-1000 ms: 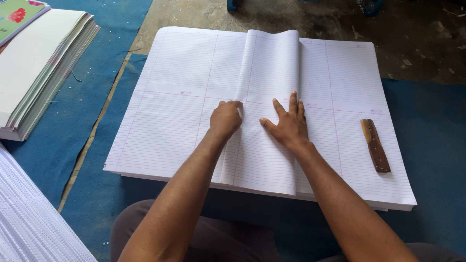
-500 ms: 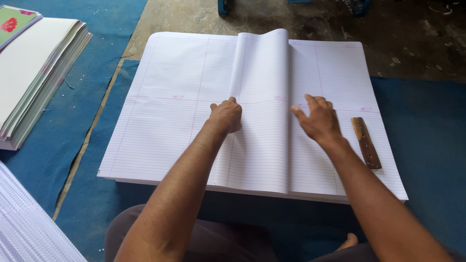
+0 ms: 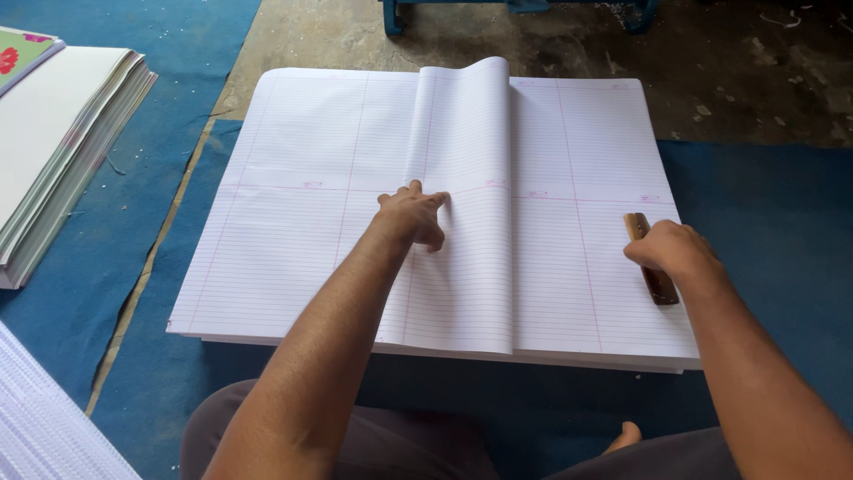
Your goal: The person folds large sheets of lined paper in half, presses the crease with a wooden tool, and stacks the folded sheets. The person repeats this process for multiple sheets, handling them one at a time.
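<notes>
A blue mat (image 3: 764,204) covers the floor in the near part of the view, and bare grey concrete (image 3: 711,71) shows beyond it at 12 o'clock, where the foot of a blue frame (image 3: 520,9) stands. On the mat lies a broad stack of ruled sheets (image 3: 293,240), with a folded bundle of sheets (image 3: 466,222) lying down its middle, its top end curling up. The left hand (image 3: 413,216) rests on the left edge of that bundle, fingers curled and pressing down. At 3 o'clock from it, well apart, the right hand (image 3: 671,252) lies over a brown wooden stick (image 3: 657,283) on the right part of the stack, fingers bent around its upper end; whether it grips the stick firmly cannot be told. At 9 o'clock, another pile of paper (image 3: 53,151) sits on the mat.
</notes>
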